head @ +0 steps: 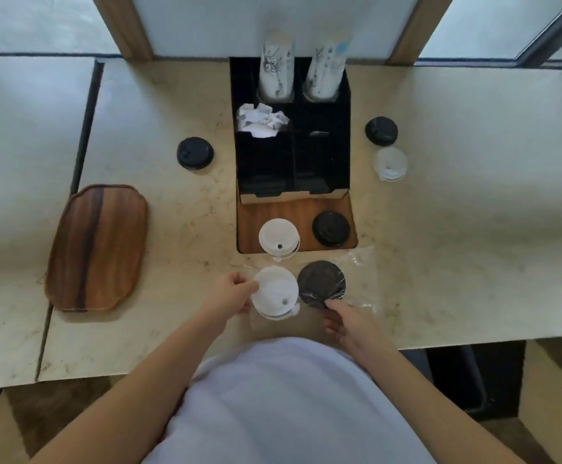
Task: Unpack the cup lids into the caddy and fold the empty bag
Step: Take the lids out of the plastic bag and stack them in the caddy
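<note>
My left hand [236,293] pinches the white lid [274,291]; my right hand [346,321] pinches the bag [356,279] near the bench's front edge. Tugging could spill the black lid [321,283].

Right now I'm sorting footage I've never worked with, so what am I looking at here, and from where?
One camera on a person's head looks down at their own arms; there is no machine. The left hand grips a white lid. The right hand touches the edge of a black lid that seems to lie inside a clear plastic bag. On the marble counter stands a black caddy holding two cup stacks and crumpled paper. More lids, black and white, lie around it. A wooden tray sits to the left.
</note>
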A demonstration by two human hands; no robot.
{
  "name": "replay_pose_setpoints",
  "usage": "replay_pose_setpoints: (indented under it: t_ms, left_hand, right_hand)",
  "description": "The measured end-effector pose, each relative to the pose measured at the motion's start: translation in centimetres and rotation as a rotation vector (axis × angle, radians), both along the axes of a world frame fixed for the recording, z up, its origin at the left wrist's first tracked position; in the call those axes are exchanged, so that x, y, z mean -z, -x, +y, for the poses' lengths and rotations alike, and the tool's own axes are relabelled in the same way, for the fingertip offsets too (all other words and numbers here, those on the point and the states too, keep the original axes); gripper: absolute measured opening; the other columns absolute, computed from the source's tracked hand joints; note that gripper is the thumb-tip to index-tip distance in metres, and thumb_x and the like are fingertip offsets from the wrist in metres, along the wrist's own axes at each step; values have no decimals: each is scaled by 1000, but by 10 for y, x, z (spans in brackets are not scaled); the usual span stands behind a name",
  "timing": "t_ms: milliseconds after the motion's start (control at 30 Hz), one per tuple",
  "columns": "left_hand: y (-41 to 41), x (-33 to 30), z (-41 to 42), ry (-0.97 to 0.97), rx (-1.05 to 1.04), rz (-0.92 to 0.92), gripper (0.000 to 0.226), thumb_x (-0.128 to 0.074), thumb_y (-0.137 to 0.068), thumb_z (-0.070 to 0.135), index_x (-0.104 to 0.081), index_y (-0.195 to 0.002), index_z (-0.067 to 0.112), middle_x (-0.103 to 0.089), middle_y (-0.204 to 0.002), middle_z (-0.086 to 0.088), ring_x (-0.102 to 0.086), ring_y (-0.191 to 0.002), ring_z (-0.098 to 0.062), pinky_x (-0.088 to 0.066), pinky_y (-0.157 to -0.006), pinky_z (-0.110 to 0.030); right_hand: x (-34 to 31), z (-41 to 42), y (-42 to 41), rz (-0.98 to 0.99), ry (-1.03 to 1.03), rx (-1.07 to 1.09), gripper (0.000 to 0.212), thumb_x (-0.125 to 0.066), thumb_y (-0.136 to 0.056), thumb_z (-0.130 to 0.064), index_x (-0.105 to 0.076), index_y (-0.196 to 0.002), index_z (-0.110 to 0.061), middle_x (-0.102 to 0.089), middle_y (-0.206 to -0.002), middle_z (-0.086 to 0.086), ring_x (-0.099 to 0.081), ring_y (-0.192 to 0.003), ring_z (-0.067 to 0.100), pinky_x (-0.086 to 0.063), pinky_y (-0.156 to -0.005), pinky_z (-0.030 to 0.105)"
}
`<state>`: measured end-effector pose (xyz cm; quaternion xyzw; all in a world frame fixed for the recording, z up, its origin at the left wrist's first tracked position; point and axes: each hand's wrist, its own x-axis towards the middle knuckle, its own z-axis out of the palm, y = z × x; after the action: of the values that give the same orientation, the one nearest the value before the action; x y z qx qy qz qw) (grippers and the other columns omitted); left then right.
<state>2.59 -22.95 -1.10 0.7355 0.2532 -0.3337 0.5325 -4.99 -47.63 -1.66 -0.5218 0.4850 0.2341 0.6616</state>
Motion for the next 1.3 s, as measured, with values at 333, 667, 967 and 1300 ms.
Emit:
replay_pose_setpoints:
  t_ms: [333,667,967,1300]
  left_hand:
    - [3,-5,-13,-173,-148,63,24,-65,-88,21,-59,-107,9,-68,-92,-14,-65,-72,-22,-57,-60,-33]
    - [18,-40,-110,-706,664,-667,73,-83,-77,34,-50,-140,17,-51,-142,-9,-43,-129,-33,-43,-105,-49]
    - [20,-28,-151,-861,980,-566,84,-78,-81,33,-34,-150,15,-37,-154,-8,-37,-137,-33,-41,-104,-47]
    - [10,-26,-153,-872,1030,-541,89,-80,-79,35,-32,-151,14,-39,-150,-6,-40,-132,-31,-43,-103,-44]
  right_hand:
    - [-11,-27,-10,-76,11,-473,24,-69,-95,-35,-68,-97,-11,-63,-73,4,-56,-52,7,-47,-48,20]
    - [-30,-118,-9,-414,714,-1032,16,-66,-89,-29,-52,-85,-24,-54,-69,-7,-51,-63,12,-46,-62,28]
    - [-12,-129,-20,-500,913,-1314,49,-67,-79,-54,-34,-100,-25,-43,-92,-6,-46,-61,10,-40,-47,25]
    - [-14,-122,-18,-755,986,-1199,15,-59,-86,-12,-45,-81,-16,-47,-74,-2,-38,-51,13,-25,-44,21]
